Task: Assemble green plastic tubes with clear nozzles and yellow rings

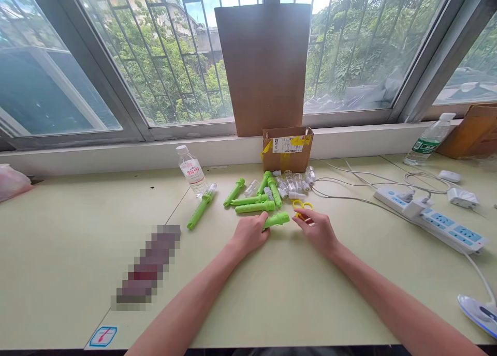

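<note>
- Left hand (250, 232) closed around a green tube (278, 220).
- Right hand (316, 227) partly curled at yellow rings (307, 206); grip unclear.
- Other tubes (254, 207) lie beyond on the surface (272, 294).

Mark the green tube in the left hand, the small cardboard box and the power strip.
Green tube (277, 220): head view, on its exposed part.
Small cardboard box (288, 151): head view, on its labelled front face.
Power strip (438, 220): head view, on its socketed top face.
</note>
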Demonstrator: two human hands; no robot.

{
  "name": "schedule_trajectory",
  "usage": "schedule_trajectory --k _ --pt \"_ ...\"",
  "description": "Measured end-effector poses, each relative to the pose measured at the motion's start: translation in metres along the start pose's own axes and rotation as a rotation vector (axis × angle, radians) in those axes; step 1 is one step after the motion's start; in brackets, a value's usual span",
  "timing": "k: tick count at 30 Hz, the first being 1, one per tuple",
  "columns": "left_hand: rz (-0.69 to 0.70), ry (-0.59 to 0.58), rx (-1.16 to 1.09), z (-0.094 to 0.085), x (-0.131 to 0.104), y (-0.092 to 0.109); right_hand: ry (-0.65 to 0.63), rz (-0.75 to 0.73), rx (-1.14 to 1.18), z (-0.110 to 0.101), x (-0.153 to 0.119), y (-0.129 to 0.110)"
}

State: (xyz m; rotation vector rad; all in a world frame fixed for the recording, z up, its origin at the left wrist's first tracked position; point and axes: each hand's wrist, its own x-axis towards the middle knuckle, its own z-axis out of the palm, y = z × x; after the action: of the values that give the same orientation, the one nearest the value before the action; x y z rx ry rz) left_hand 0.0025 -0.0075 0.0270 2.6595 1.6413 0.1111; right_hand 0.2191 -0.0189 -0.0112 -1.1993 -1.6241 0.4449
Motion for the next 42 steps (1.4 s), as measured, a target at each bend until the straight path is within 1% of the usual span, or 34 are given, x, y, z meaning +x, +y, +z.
schedule_trajectory --k 7,13,23,29,36,39,42 --pt "0.01 0.021 0.006 0.0011 0.0001 -0.0002 -0.012 -0.035 0.028 -0.0032 0.0017 -0.0055" --pt "-0.004 0.008 -0.008 0.0 -0.0001 0.0006 -0.014 -0.086 0.037 -0.0031 0.0008 -0.0056" --pt "0.007 0.017 -0.002 0.0 -0.0001 0.0005 0.005 -0.111 0.062 -0.0034 0.0005 -0.0076" --pt "-0.025 0.002 0.001 -0.0013 -0.0001 0.0021 0.012 -0.133 0.06 -0.0031 0.0014 -0.0077" --pt "-0.007 0.015 0.003 0.0009 0.0002 0.0006 0.011 -0.159 0.063 -0.0031 0.0014 -0.0062" --pt "0.008 0.026 0.003 0.0025 0.0004 -0.0008 0.008 -0.156 0.067 -0.003 0.001 -0.0059" --pt "0.022 0.041 0.007 0.0036 0.0005 -0.0019 0.005 -0.114 0.066 -0.0026 0.0008 -0.0062"
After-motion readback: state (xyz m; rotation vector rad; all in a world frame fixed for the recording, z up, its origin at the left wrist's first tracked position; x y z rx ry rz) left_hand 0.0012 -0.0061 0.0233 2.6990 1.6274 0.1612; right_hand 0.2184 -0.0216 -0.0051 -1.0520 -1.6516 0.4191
